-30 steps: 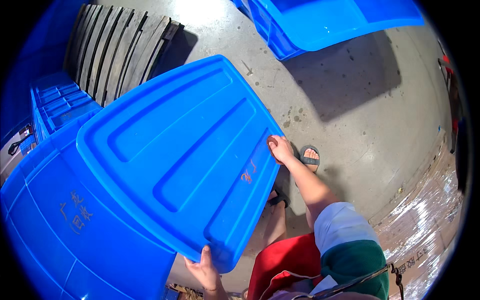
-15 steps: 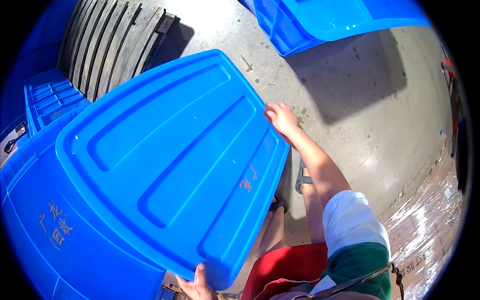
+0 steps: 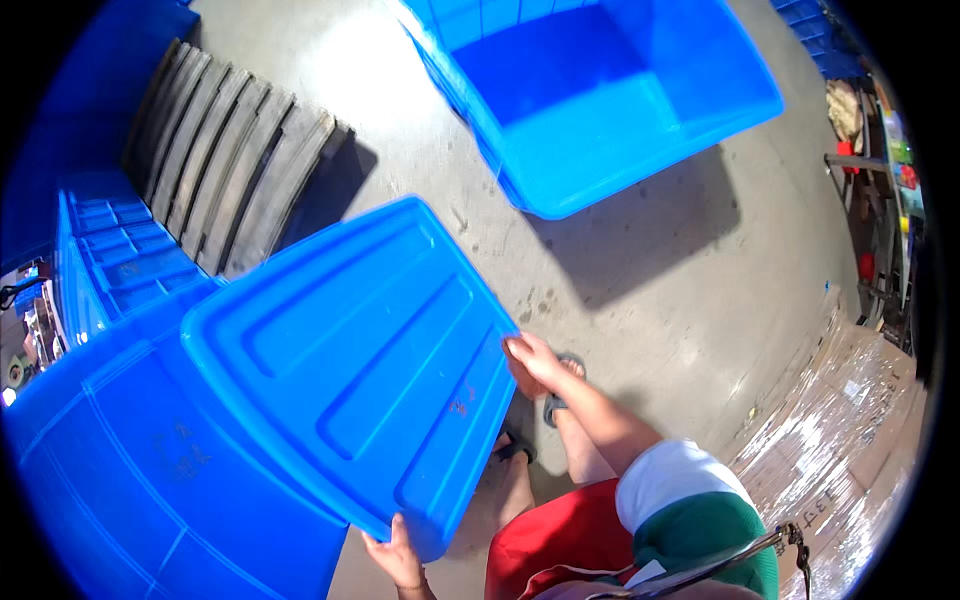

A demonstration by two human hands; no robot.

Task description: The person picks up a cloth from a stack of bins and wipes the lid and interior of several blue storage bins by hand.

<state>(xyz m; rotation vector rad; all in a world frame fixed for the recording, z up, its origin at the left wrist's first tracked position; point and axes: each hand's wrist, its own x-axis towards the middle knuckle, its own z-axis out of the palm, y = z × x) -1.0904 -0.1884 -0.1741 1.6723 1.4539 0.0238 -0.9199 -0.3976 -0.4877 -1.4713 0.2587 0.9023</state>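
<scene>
A large blue plastic lid (image 3: 370, 360) with raised oblong ribs lies slanted before me, its far left part over the rim of a big blue bin (image 3: 130, 450) on the left. Its near corner is gripped by my left hand (image 3: 399, 556), thumb on top and the other fingers under the edge. On the lid's right edge my right hand (image 3: 535, 362) is closed, with the fingers partly hidden beneath. Orange-brown marking shows faintly on the lid's surface near that edge.
An open blue bin (image 3: 620, 130) stands on the grey floor ahead. At the far left is a slatted wooden pallet (image 3: 230, 160). Film-wrapped cardboard boxes (image 3: 840, 440) stand at the lower right, and cluttered shelving (image 3: 885, 200) lines the right. My sandalled feet are near the lid.
The view has tilted up, so more of the open bin ahead shows. My hands still hold the lid, and the right hand with its edge appears lower and nearer my body.
</scene>
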